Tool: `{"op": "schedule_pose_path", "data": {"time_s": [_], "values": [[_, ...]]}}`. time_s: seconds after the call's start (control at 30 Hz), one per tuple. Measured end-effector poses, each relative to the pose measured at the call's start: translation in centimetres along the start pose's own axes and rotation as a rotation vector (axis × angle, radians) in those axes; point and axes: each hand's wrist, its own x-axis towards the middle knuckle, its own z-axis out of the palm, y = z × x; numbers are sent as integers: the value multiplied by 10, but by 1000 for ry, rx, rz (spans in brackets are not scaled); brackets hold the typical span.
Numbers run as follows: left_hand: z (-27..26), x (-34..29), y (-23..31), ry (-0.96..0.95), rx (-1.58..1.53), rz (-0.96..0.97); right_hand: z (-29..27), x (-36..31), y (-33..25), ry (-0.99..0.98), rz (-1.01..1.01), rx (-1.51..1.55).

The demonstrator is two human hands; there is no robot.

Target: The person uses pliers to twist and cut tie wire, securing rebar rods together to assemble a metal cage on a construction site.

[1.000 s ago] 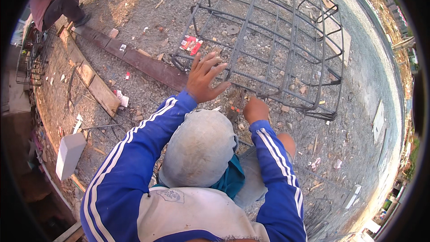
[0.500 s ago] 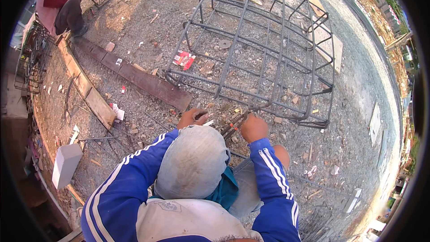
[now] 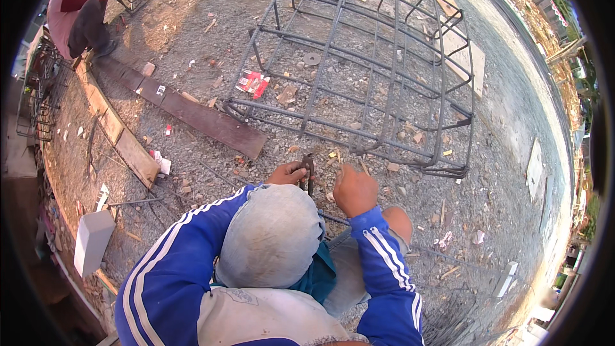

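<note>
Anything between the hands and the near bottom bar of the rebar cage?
Nothing visible. Left hand holds dark pliers; right hand is a closed fist beside them. Only gravel with small scraps lies between them and the rebar cage.

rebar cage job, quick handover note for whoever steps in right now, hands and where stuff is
Left hand: closed around a dark pincer-like tool, held low in front of the knees.
Right hand: fisted beside the tool; whether it grips a wire is too small to tell.
Rebar cage: stands on the gravel just ahead, neither hand touching it.
Long wooden plank: lies left of the cage.
Done: cage bars stand assembled as a frame.
Left: cannot tell which joints remain untied.
</note>
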Motion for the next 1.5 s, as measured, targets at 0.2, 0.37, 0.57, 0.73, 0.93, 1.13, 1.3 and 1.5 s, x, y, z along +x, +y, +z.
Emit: {"op": "schedule_pose_path", "data": {"time_s": [0.2, 0.37, 0.57, 0.73, 0.93, 1.13, 1.3, 1.5], "values": [[-8, 3, -3, -21, -26, 123, 3, 4, -5, -66, 31, 39], [-9, 9, 12, -65, 32, 123, -3, 8, 0, -72, 75, 62], [21, 12, 64, -180, 65, 176, -36, 8, 17, 70, 219, -1], [31, 1, 77, -336, 134, 47, -51, 7, 18, 135, 291, -15], [32, -2, 75, -446, 576, 131, -86, 0, 12, 182, 191, 311], [24, -13, 92, -179, 541, 198, -107, 43, 10, 256, -42, -14], [16, -7, 87, 328, 426, 376, -86, 125, 29, 86, -327, -313], [4, -15, 98, 314, -134, 180, -58, 157, -7, -297, -492, -332]]}}
